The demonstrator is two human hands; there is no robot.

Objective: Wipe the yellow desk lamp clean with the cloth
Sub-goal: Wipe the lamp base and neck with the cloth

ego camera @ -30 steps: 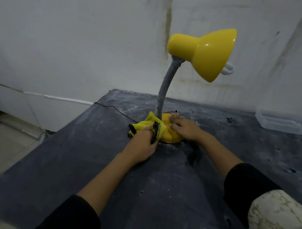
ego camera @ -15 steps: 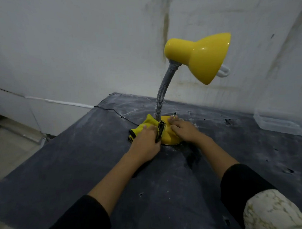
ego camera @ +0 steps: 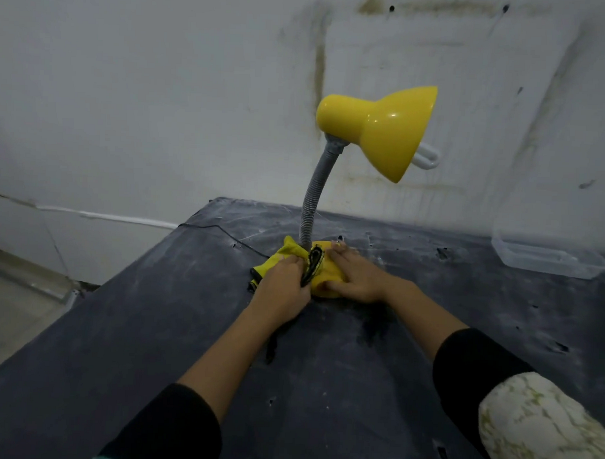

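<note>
Yellow cloth [ego camera: 282, 255] gripped in left hand [ego camera: 285, 288] at lamp base [ego camera: 326, 288], right hand [ego camera: 358, 278] flat on base w/ fingers [ego camera: 341, 254] straight

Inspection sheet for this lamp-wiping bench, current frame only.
Surface: dark table, scuffed, with white smears.
Job's things: yellow desk lamp upright, shade facing right; yellow cloth on the lamp base.
Clutter: clear plastic container at far right.
Hands: left hand grips the cloth; right hand rests flat on the lamp base.
Cables: thin black cord runs from the lamp to the table's left edge.
Surroundings: stained white wall; pale floor at left.
</note>
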